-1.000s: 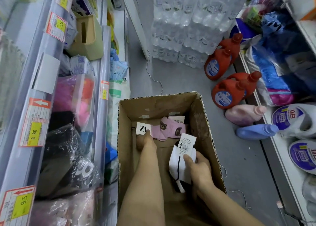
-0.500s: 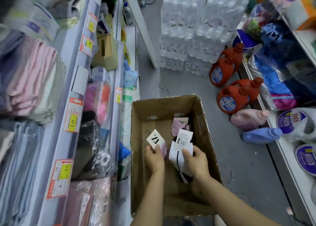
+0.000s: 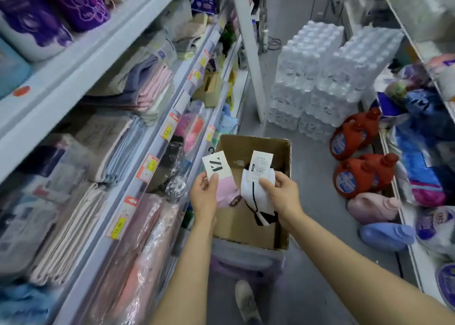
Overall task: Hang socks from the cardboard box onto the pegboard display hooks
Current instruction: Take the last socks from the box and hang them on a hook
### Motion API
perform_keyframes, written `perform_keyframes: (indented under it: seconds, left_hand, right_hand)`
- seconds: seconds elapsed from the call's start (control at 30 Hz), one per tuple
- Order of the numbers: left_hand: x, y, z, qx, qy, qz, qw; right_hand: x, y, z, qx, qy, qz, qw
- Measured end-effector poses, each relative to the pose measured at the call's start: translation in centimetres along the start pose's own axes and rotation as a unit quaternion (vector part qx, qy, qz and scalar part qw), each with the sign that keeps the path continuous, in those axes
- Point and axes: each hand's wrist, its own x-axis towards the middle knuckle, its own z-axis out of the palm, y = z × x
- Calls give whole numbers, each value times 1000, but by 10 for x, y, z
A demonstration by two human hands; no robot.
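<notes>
Both hands raised with socks

Pink socks (image 3: 227, 191) are pinched by the left hand (image 3: 204, 196), white socks (image 3: 256, 191) by the right hand (image 3: 283, 194); both were lifted above the cardboard box (image 3: 283, 226).

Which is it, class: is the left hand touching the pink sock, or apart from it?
Touching: in the head view, the left hand pinches the pink sock by its card.

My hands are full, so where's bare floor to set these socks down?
Bare grey floor lies between the cardboard box and the red detergent jugs. The left shelves are packed, and the stacked water bottles block ahead.
</notes>
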Motion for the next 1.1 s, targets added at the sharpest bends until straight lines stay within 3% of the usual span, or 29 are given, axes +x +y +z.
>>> perform_keyframes:
  seconds: [0.3, 0.6, 1.1]
  left_hand:
    - [-82, 73, -66, -87, 42, 22, 995]
    - [-145, 132, -151, -93, 133, 139, 977]
    - [-310, 156, -328, -113, 216, 234, 941]
  right_hand:
    - [-66, -67, -1, 53, -94, -77, 991]
    - [-145, -124, 32, 58, -188, -180, 964]
    - [-356, -151, 110, 151, -352, -292, 876]
